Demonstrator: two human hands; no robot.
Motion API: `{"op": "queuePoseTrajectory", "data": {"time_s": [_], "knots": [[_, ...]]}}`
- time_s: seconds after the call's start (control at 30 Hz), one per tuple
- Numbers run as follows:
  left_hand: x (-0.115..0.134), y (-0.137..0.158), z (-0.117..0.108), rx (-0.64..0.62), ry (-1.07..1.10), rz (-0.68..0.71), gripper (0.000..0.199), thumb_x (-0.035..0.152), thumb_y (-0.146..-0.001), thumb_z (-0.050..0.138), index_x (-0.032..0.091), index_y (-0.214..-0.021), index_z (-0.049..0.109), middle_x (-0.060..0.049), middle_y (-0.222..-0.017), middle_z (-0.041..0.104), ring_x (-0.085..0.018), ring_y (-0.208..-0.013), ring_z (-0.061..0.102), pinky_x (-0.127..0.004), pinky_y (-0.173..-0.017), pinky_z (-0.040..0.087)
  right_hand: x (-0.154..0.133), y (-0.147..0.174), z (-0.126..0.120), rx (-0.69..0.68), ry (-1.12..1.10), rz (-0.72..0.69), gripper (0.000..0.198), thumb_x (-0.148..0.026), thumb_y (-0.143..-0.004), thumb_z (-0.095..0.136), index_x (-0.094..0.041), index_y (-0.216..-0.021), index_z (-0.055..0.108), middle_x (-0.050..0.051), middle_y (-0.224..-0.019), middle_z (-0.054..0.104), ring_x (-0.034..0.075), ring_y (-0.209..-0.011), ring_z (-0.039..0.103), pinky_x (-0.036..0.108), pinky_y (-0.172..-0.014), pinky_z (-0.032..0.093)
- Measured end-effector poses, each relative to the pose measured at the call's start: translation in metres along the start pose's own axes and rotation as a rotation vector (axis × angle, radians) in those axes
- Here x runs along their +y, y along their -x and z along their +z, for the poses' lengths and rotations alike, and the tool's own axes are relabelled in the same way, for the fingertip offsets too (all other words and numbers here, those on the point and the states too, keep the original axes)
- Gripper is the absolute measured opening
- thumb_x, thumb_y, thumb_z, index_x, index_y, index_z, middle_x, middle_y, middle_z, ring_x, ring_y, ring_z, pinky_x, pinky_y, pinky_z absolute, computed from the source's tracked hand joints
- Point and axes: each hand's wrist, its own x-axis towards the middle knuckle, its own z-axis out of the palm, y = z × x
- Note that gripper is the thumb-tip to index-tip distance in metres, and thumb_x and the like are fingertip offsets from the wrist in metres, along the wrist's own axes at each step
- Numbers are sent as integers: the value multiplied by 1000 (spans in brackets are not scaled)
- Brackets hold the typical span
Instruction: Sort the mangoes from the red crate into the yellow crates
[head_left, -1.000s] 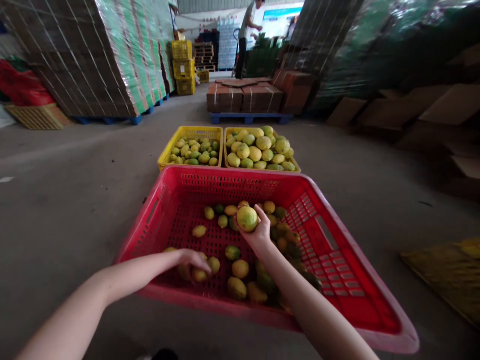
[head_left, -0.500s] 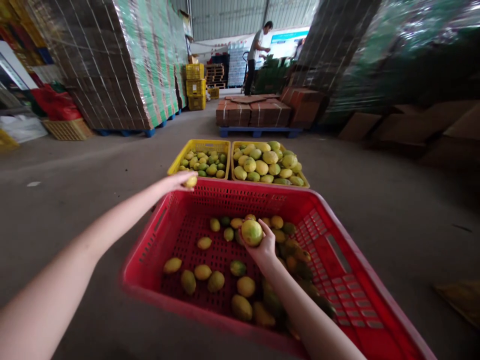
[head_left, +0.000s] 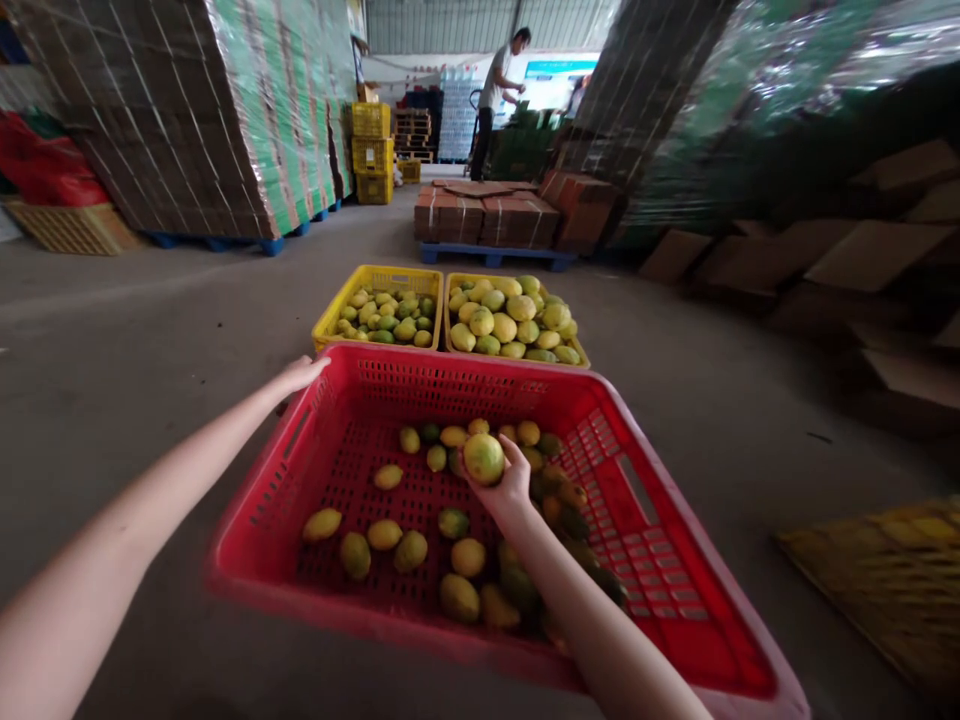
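My right hand [head_left: 508, 482] is closed around a large yellow-green lemon [head_left: 484, 459], held above the inside of a big red plastic crate [head_left: 251, 455]. Under and around it, loose lemons [head_left: 385, 535] lie on the crate's slotted floor, most of them crowded along the right side. At the crate's far left corner, my left hand [head_left: 304, 373] has its fingers stretched out over the rim, and no fruit shows in it. Just beyond stand two yellow crates: the left crate [head_left: 324, 322] holds smaller lemons, the right crate [head_left: 448, 300] larger ones.
A blue pallet [head_left: 495, 256] with flattened cartons [head_left: 517, 218] stands farther ahead. Wrapped stacks [head_left: 285, 120] rise on both sides. Cardboard [head_left: 877, 255] lies at right, near a yellow slatted crate [head_left: 885, 580]. A person [head_left: 495, 90] stands in the back by stacked yellow crates [head_left: 373, 155].
The lemon in my left hand is gone from it, and that hand has come back to the red crate's corner. My right hand still holds its lemon. The view has turned slightly right.
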Motion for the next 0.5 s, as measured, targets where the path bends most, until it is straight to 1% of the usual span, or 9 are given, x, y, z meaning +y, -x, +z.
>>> {"op": "queuePoseTrajectory", "data": {"time_s": [0.07,0.13,0.2,0.3,0.4,0.5], "knots": [[2,1,11,6,-14,-2,61,55,-86,42,3,-113,62,-24,-113,68,-32,-109,64,-32,-82,51,2,1,-1,14,15,25,14,-28,-83,48,-19,-87,58,4,-66,68,21,-64,67,34,-57,58],[3,5,20,43,-64,8,70,54,-84,45,-2,-125,50,-29,-123,60,-36,-116,59,-36,-88,49,2,1,-3,28,38,61,14,-27,-81,46,-19,-87,57,5,-69,68,22,-67,67,34,-59,57],[1,9,28,96,-175,55,71,51,-84,45,-6,-128,43,-32,-123,59,-39,-113,60,-39,-87,48,1,3,-3,32,70,103,14,-25,-79,47,-19,-88,57,7,-69,67,21,-67,66,33,-58,56],[-4,14,36,161,-323,139,65,49,-87,39,-4,-123,45,-29,-114,63,-38,-103,65,-40,-82,49,-9,6,-1,49,147,128,15,-22,-76,48,-18,-88,56,7,-68,66,21,-64,64,33,-57,54],[-6,14,39,170,-347,137,62,49,-87,36,-3,-119,46,-27,-109,65,-37,-99,66,-39,-80,50,-37,9,6,25,247,86,18,-21,-73,50,-16,-88,58,10,-71,67,24,-67,65,34,-58,54],[-3,13,41,169,-367,112,60,48,-86,37,-3,-117,47,-27,-105,65,-36,-96,67,-38,-78,50,-84,7,15,-22,348,-24,19,-21,-70,52,-16,-86,61,10,-74,68,25,-71,66,36,-61,54]]}}
